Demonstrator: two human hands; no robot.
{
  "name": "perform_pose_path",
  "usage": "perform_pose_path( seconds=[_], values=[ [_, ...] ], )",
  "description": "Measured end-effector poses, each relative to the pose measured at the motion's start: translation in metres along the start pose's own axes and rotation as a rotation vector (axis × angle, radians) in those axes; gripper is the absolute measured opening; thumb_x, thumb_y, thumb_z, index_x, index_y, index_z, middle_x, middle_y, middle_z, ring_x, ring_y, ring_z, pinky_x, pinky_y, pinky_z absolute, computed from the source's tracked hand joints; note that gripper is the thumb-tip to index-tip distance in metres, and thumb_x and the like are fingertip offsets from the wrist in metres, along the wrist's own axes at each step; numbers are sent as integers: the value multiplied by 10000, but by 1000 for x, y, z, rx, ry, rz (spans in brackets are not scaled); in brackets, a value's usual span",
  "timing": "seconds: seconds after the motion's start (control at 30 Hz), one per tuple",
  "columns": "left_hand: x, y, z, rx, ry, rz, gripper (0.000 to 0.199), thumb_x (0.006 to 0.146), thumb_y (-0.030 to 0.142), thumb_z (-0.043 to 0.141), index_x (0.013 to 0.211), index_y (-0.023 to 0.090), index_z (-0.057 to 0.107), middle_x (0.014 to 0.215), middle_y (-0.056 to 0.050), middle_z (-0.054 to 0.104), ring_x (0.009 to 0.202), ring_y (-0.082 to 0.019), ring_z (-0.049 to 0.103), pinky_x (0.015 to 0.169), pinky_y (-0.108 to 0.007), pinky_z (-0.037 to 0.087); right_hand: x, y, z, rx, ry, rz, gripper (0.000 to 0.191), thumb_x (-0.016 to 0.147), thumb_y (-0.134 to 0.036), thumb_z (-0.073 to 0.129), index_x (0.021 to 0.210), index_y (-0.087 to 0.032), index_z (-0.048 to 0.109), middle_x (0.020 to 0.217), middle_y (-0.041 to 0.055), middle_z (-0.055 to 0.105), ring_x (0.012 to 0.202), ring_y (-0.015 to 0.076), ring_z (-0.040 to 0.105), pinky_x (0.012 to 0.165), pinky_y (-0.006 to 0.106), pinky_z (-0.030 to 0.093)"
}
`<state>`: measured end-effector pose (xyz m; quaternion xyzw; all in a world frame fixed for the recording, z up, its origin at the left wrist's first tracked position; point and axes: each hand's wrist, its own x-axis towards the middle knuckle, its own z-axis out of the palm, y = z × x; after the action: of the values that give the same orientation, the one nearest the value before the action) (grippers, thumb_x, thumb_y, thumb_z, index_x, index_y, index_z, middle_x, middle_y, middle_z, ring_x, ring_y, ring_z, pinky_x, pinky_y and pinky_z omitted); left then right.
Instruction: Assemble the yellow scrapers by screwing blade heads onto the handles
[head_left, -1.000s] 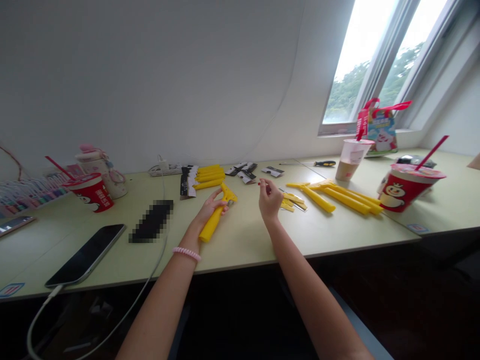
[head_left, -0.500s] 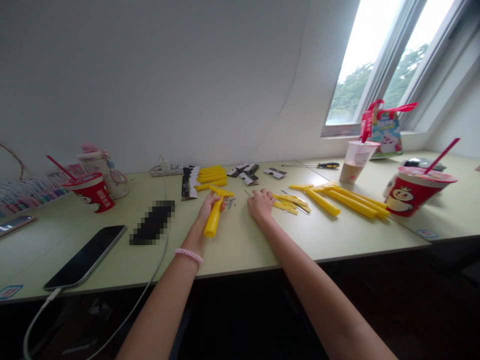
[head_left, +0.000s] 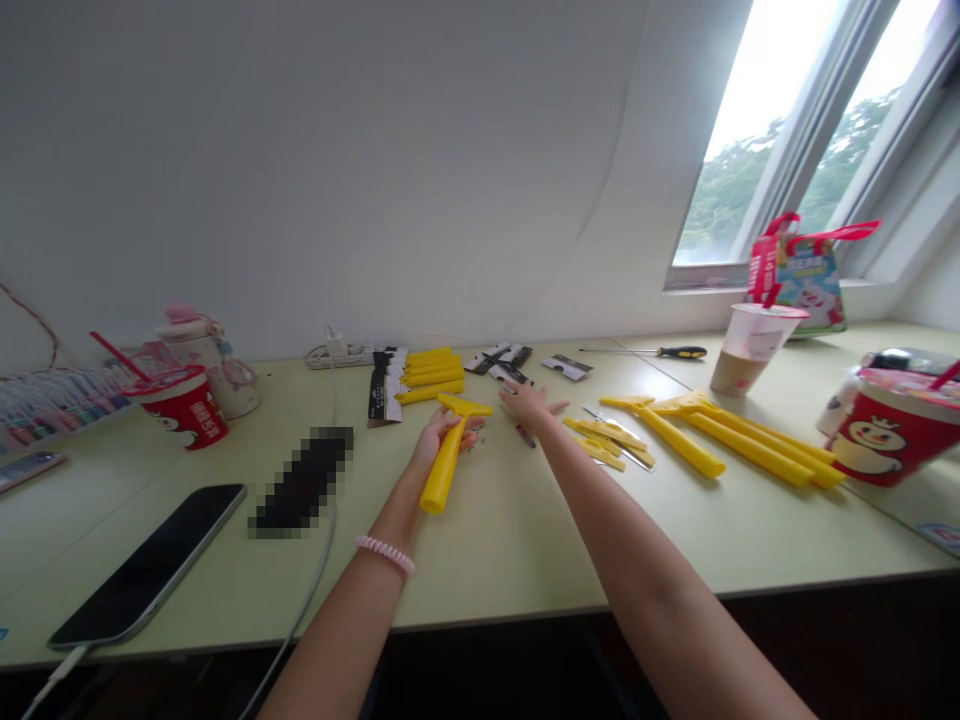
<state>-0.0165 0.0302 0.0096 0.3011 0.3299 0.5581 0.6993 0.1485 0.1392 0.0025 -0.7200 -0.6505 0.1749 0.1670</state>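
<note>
My left hand (head_left: 433, 440) is wrapped round a yellow T-shaped handle (head_left: 444, 470), its wide end pointing away from me. Small metal screws (head_left: 478, 432) lie beside its fingertips, partly hidden. My right hand (head_left: 525, 402) reaches forward with its fingers spread, close to the black-and-white cards (head_left: 510, 362). A small dark-tipped tool (head_left: 525, 436) lies on the table just under my right hand. To the right of it are flat yellow pieces and metal blades (head_left: 611, 440). More yellow handles (head_left: 750, 445) lie further right.
Packed yellow handles (head_left: 431, 375) and a power strip (head_left: 341, 352) are near the wall. A screwdriver (head_left: 675, 352), a clear cup (head_left: 756, 350) and a red cup (head_left: 889, 430) stand right. Left are another red cup (head_left: 187, 410) and a phone (head_left: 154, 560) with its cable.
My right hand has moved forward towards the cards and opened, and the small tool now lies below it. My left hand still holds the yellow handle. The view has shifted slightly.
</note>
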Motion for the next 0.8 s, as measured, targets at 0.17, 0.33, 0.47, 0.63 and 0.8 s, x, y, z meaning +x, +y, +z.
perform_pose_path(
  seconds=[0.17, 0.33, 0.47, 0.63, 0.8],
  values=[
    [2, -2, -5, 4, 36, 7, 573, 726, 67, 493, 1250, 225, 324, 916, -119, 661, 515, -115, 611, 494, -221, 512, 5, 7, 8, 50, 69, -53, 478, 825, -410, 376, 1265, -245, 461, 1427, 103, 289, 1335, 352, 73, 915, 682, 172],
    [3, -4, -6, -28, 61, 33, 570, 699, 63, 531, 1217, 225, 355, 916, -111, 657, 529, -120, 618, 502, -224, 514, 2, 10, 3, 126, 175, -28, 417, 786, -366, 476, 1182, -258, 549, 1410, 125, 305, 1322, 374, 107, 910, 677, 176],
    [1, -4, -5, -21, 84, 33, 553, 709, 51, 491, 1214, 224, 350, 858, -92, 659, 504, -120, 610, 480, -222, 511, 3, 8, -5, 169, 112, 87, 467, 726, -439, 557, 1166, -283, 568, 1409, 140, 293, 1302, 422, 113, 905, 699, 111],
    [-1, -1, -2, -7, 122, 30, 534, 725, 42, 461, 1216, 218, 345, 806, -82, 657, 498, -124, 612, 465, -210, 503, 8, 8, -7, 224, 68, 2, 365, 747, -421, 527, 1055, -250, 620, 1339, 114, 413, 1302, 372, 171, 904, 706, 32],
    [-2, 1, -3, -23, 138, 30, 527, 722, 41, 480, 1201, 213, 343, 822, -93, 663, 525, -136, 626, 473, -206, 501, 11, 10, -4, 469, 132, -39, 236, 739, -355, 521, 820, -188, 667, 995, 94, 644, 1116, 321, 463, 935, 675, 80]
  ],
)
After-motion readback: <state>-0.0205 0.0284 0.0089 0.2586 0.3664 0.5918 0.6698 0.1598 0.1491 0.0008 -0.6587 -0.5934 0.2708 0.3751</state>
